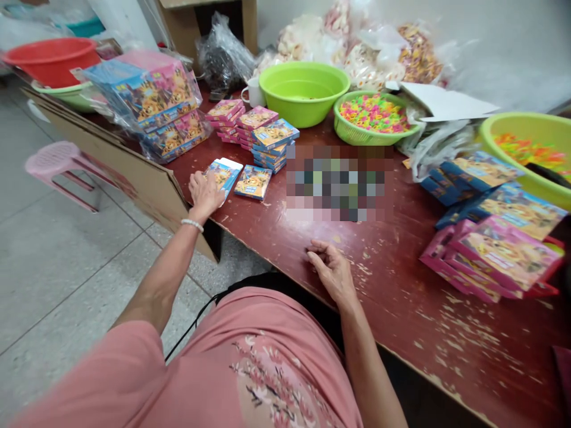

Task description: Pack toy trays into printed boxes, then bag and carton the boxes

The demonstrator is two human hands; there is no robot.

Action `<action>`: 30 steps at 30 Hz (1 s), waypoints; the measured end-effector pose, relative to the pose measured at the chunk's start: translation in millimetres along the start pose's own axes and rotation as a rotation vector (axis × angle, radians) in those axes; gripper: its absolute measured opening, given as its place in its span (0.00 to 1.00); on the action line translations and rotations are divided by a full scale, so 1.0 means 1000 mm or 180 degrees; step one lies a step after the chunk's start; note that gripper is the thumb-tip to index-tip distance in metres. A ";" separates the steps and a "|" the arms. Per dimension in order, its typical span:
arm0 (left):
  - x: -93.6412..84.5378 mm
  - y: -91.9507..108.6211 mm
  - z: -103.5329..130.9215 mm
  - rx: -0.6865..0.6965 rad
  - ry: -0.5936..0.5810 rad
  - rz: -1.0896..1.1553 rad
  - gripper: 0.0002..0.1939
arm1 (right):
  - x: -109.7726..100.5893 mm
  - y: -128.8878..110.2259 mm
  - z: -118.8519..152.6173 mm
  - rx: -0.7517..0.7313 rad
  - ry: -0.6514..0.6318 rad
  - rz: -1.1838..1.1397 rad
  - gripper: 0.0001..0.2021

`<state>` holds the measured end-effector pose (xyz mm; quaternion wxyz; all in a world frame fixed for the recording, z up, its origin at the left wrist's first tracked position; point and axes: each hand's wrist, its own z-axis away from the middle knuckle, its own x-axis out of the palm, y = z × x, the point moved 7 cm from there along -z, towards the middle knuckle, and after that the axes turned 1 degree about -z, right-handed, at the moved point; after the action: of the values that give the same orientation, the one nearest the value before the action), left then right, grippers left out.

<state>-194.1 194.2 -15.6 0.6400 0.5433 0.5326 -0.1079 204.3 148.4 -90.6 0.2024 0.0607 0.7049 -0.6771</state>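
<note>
My left hand [206, 193], with a white bead bracelet at the wrist, grips the left side of a small blue cardboard box [226, 175] near the table's left end. A white flap stands out at the box's far end. Just right of it lies a similar flat box [253, 182] with a cartoon picture. My right hand [331, 268] is at the table's front edge, fingers loosely bent and thumb apart, with nothing visible in it. Behind the boxes are a stack of blue boxes [274, 135] and stacks of pink boxes [256, 118].
Plastic-wrapped display cartons [154, 98] stand at the left. A green basin [303, 95] and a basket of colourful small pieces [372, 116] are at the back. Stacked blue and pink boxes [508, 249] lean at the right, before a yellow-green basin [526, 128]. A patch mid-table is pixelated.
</note>
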 end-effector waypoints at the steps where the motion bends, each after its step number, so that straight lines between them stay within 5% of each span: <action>1: -0.001 -0.004 -0.017 -0.0037 -0.0123 -0.0523 0.40 | 0.000 0.000 0.000 -0.0005 0.0007 0.0049 0.21; 4: 0.004 -0.017 -0.051 -0.0314 -0.0665 -0.1083 0.53 | 0.000 -0.001 0.000 -0.0001 0.0020 0.0097 0.21; 7: 0.005 -0.016 -0.063 -0.0294 -0.0815 -0.1238 0.61 | 0.000 -0.003 0.002 -0.0012 0.0015 0.0075 0.21; 18: -0.020 -0.013 -0.052 0.0040 -0.0282 -0.0752 0.63 | 0.000 -0.001 0.000 0.0010 -0.0052 -0.0001 0.20; 23: -0.020 0.025 0.011 0.1203 -0.0001 -0.0494 0.63 | 0.000 -0.027 0.010 -0.0180 0.0144 -0.0100 0.18; 26: 0.002 0.057 0.075 0.2026 -0.0189 -0.0451 0.59 | -0.005 -0.070 0.021 -0.0839 0.0598 0.0398 0.17; 30: 0.033 0.088 0.145 0.2586 -0.0340 -0.0252 0.52 | -0.009 -0.106 0.021 -0.1431 0.1011 0.1194 0.21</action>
<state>-35.9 125.4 -13.3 0.3955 0.7245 0.4331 -0.3621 178.9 121.1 11.9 0.2194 0.2480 0.8360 -0.4376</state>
